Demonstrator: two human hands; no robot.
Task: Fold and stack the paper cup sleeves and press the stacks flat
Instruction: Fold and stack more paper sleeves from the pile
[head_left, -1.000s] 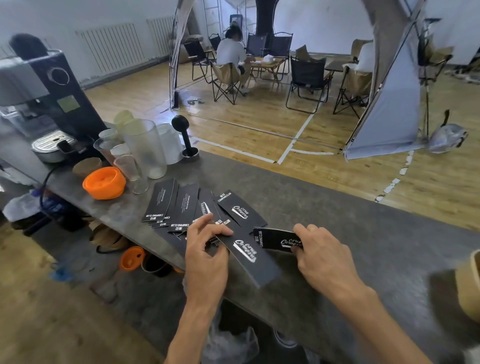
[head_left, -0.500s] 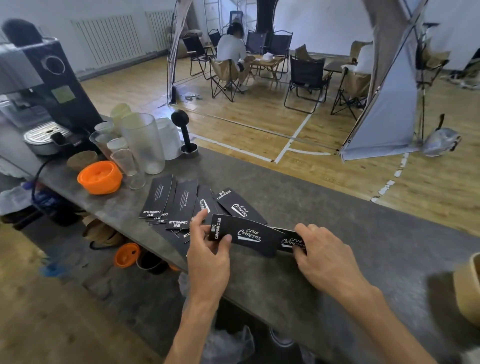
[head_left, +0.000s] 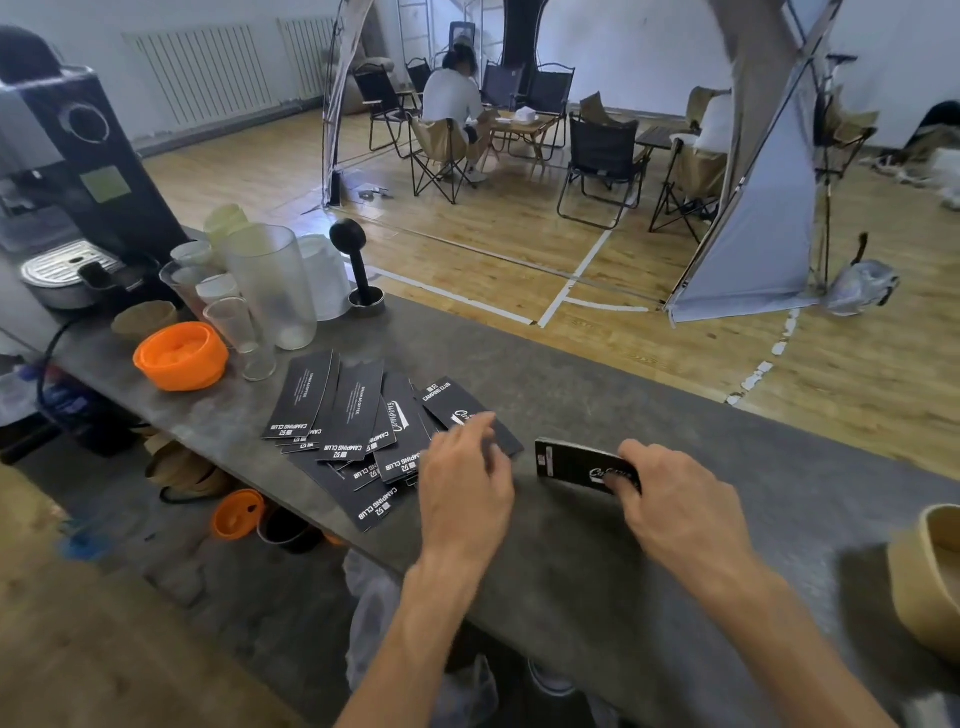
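Note:
Several black paper cup sleeves (head_left: 353, 415) with white print lie fanned out flat on the grey counter (head_left: 597, 545). A small stack of folded sleeves (head_left: 571, 461) rests to their right. My right hand (head_left: 675, 504) grips that stack at its right end, thumb pressed on top. My left hand (head_left: 465, 480) hovers over the right edge of the fan, fingers spread and slightly blurred, with nothing in it.
An orange bowl (head_left: 181, 356), clear cups (head_left: 270, 286) and a black tamper (head_left: 358, 270) stand at the counter's left, beside a coffee machine (head_left: 78, 171). A tan bowl (head_left: 930, 577) sits at the right edge. Folding chairs and a seated person are beyond.
My left hand carried a sleeve from the fan to the stack, let it go and moved back over the fan. My right hand stayed on the stack.

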